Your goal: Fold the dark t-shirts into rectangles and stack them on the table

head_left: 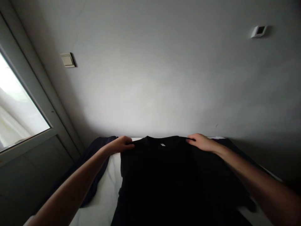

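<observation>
The black shirt [162,179] spreads over a white cloth [103,188], its collar and label [162,145] toward the wall [150,94]; whether it touches the cloth, I cannot tell. At the shirt's top edge, either side of its collar, left hand [120,144] and right hand [199,142] each have the grip pinched closed on fabric, probably to hold the neckline straight. Dark fabric [100,144] lies left of the shirt.
</observation>
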Demonstrator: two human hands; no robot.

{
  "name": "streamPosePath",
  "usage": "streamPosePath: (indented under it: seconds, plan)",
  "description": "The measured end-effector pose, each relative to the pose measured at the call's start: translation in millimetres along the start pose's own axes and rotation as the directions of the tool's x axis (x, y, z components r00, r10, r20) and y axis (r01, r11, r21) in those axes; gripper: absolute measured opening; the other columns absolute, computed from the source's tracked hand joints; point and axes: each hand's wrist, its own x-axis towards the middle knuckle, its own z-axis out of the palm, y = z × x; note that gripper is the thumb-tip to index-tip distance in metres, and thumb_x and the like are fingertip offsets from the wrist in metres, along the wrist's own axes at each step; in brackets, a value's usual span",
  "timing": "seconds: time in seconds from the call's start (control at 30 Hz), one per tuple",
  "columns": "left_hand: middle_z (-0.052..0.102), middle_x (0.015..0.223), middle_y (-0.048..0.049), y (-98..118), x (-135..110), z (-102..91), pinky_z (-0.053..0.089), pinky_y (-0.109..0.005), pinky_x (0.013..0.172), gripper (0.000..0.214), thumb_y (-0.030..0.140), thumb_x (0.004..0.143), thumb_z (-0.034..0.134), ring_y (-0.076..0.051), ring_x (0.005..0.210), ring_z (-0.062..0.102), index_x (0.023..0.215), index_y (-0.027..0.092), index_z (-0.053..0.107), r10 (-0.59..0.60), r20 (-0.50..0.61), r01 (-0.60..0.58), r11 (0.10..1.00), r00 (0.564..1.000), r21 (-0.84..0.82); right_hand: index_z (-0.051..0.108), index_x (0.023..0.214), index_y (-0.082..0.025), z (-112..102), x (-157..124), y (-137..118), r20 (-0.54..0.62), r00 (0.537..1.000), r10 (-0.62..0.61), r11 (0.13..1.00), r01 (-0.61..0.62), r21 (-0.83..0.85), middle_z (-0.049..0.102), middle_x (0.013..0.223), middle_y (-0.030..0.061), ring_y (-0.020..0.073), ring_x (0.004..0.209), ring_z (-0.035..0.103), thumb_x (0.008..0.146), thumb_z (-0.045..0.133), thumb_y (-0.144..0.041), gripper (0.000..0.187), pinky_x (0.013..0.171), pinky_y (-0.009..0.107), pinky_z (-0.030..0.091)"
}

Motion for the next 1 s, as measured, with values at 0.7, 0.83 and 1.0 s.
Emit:
streamPosePath:
  seconds: [0.7,0.83,1.0]
  plan:
    - [0.073,0.108,-0.0182,-157.6,177.3,100.3,0.050,-0.043,0.086,0.038,0.043,0.103,0.041,-0.035,0.104,0.070,0.116,0.020,0.068,-0.299,-0.211,0.366,0.771,0.931,0.522,0.071,0.083,-0.025,127.9,129.6,89.0,-0.162,0.961,0.225,0.864,-0.274,-0.422,0.076,0.085,0.0056,0.0224,0.082,0.069,0.099,0.056,-0.048,0.032,0.064,0.029,0.035]
    - [0.074,0.108,-0.0175,-168.6,195.2,99.0,0.051,-0.041,0.083,0.037,0.044,0.102,0.043,-0.035,0.102,0.071,0.115,0.021,0.068,-0.286,-0.187,0.341,0.765,0.940,0.546,0.072,0.087,-0.026,131.5,138.4,97.0,-0.155,0.950,0.271,0.852,-0.311,-0.421,0.076,0.087,0.0051,0.0216,0.083,0.069,0.098,0.057,-0.046,0.028,0.063,0.028,0.035]
    - [0.074,0.108,-0.0165,-175.9,210.7,100.5,0.051,-0.039,0.082,0.038,0.046,0.103,0.041,-0.033,0.102,0.071,0.116,0.022,0.067,-0.263,-0.167,0.312,0.771,0.950,0.556,0.072,0.091,-0.025,133.3,143.6,107.2,-0.182,0.937,0.298,0.856,-0.346,-0.383,0.077,0.089,0.0055,0.0233,0.086,0.069,0.097,0.056,-0.049,0.029,0.066,0.030,0.039]
